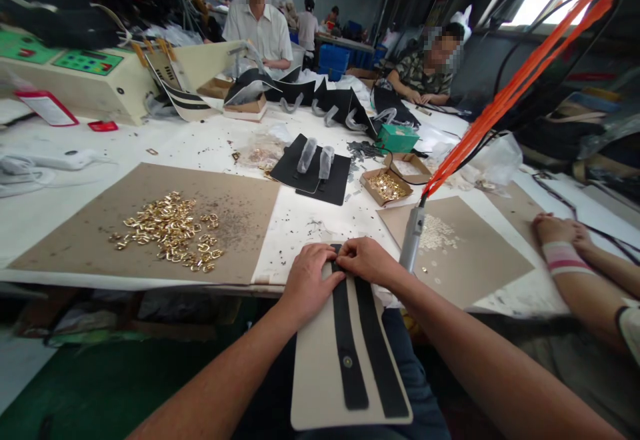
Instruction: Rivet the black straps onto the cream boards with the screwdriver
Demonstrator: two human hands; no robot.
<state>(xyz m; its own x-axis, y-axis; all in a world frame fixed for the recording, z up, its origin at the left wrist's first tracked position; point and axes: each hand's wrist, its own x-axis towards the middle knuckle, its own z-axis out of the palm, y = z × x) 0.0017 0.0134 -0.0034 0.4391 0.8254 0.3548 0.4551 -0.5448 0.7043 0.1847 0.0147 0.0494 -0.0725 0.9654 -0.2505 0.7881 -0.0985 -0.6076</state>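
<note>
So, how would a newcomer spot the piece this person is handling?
Find the big white table and follow it to its near edge, where the left hand and right hand meet. Beneath them is a long beige panel. Unlike the black panels farther back, it carries two black straps, one with a small round disc.

Cream machine (55, 85) with green control panels (87, 62) at upper left, person in a white shirt (257, 33) at top centre, blue crates (333, 60) beyond, green box (397, 138) on the white worktop (170, 139) above centre right, bundled orange cords (500, 107) slanting from the upper right corner.
</note>
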